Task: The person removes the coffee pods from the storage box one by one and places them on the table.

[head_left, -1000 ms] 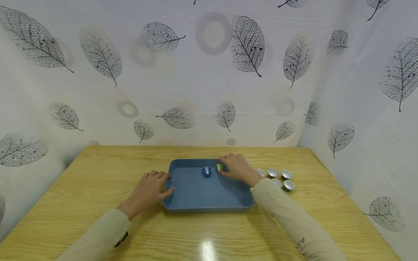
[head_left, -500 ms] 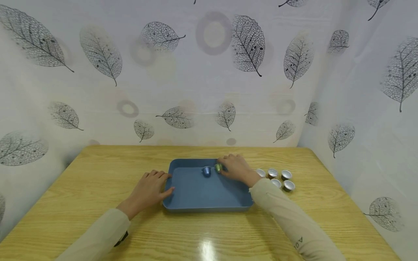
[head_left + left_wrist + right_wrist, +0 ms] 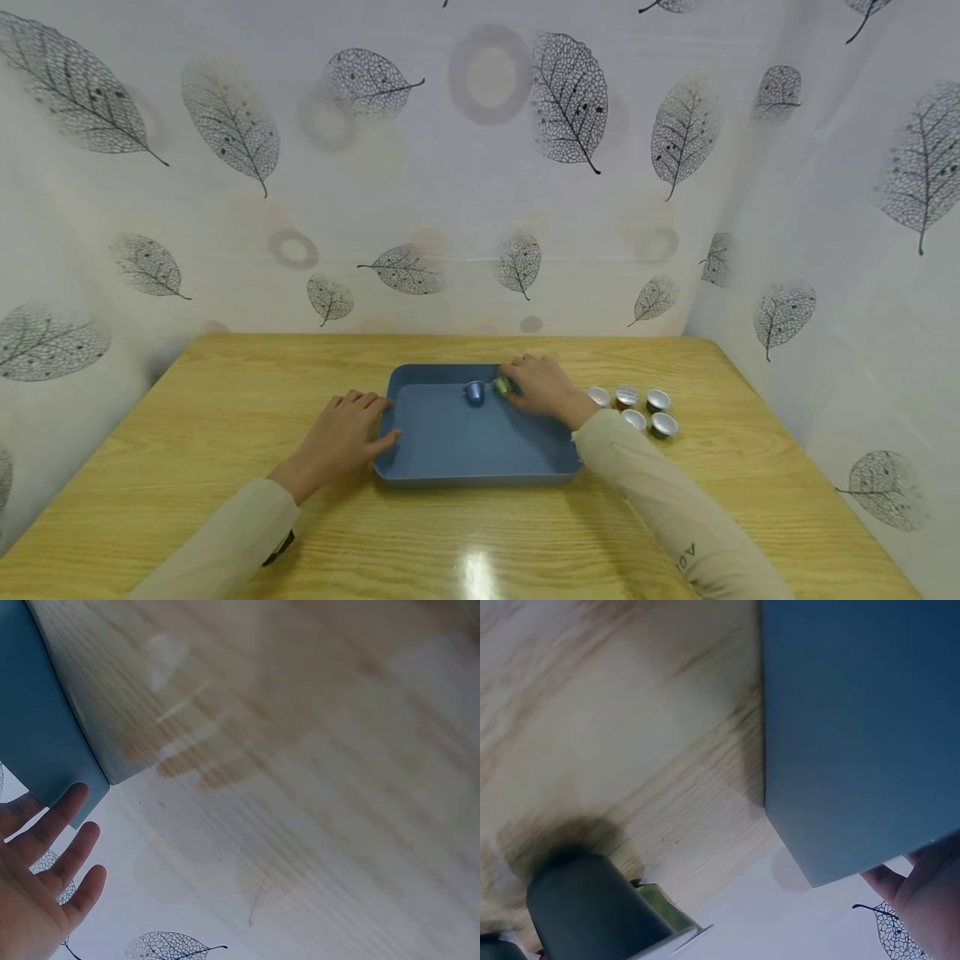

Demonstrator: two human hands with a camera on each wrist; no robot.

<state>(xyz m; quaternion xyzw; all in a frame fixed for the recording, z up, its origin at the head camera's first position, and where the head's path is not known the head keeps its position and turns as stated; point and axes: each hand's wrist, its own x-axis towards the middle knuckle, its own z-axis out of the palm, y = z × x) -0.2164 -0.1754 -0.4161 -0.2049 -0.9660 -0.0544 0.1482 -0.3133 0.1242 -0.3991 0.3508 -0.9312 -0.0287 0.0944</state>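
A blue rectangular tray (image 3: 465,442) lies on the wooden table. At its left end my left hand (image 3: 337,437) touches the rim, fingers spread and fairly straight; the left wrist view shows those fingers (image 3: 56,825) against the tray's outer wall (image 3: 45,712). My right hand (image 3: 546,387) reaches over the tray's back right part and pinches a green coffee capsule (image 3: 502,385) between thumb and fingers. Just left of it a blue coffee capsule (image 3: 475,393) sits in the tray. In the right wrist view, the tray wall (image 3: 855,735) hides the pinched capsule and most of the hand (image 3: 930,900).
Several coffee capsules with silver lids (image 3: 657,401) stand on the table right of the tray, partly behind the right forearm. One dark capsule (image 3: 592,915) looms close in the right wrist view. A leaf-patterned curtain (image 3: 465,208) borders the table's back and sides.
The green capsule has shifted very slightly left toward the blue one and tilted a little in the right hand. The left hand and the tray have stayed put.
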